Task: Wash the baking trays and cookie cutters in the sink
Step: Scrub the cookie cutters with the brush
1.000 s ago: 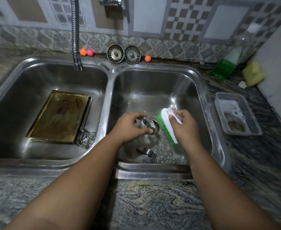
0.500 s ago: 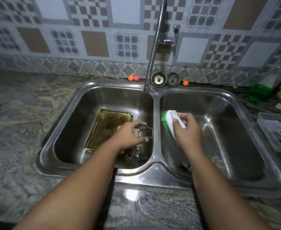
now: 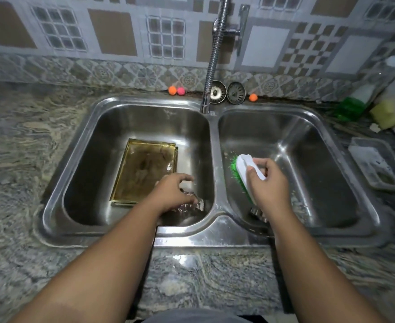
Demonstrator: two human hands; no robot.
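A double steel sink [image 3: 215, 236] lies below me. In the left basin a gold baking tray [image 3: 142, 171] lies flat, with a pile of metal cookie cutters [image 3: 191, 207] at its near right corner. My left hand [image 3: 172, 194] is down on that pile, its fingers curled round a cookie cutter, which is blurred. Over the right basin my right hand [image 3: 270, 185] grips a white scrub brush [image 3: 244, 170] with green bristles. Another cookie cutter [image 3: 258, 214] lies on the right basin's floor, partly hidden by my right wrist.
A flexible faucet [image 3: 211, 66] hangs over the divider. Two strainers [image 3: 226, 92] and small coloured balls [image 3: 176, 90] sit on the back ledge. A green soap bottle [image 3: 350, 108], a yellow sponge [image 3: 386, 114] and a clear plastic container [image 3: 378, 166] are on the right counter.
My left hand carried a cookie cutter from the right basin into the left one and lowered it onto the pile. The brush hand stayed over the right basin. My view shifted left.
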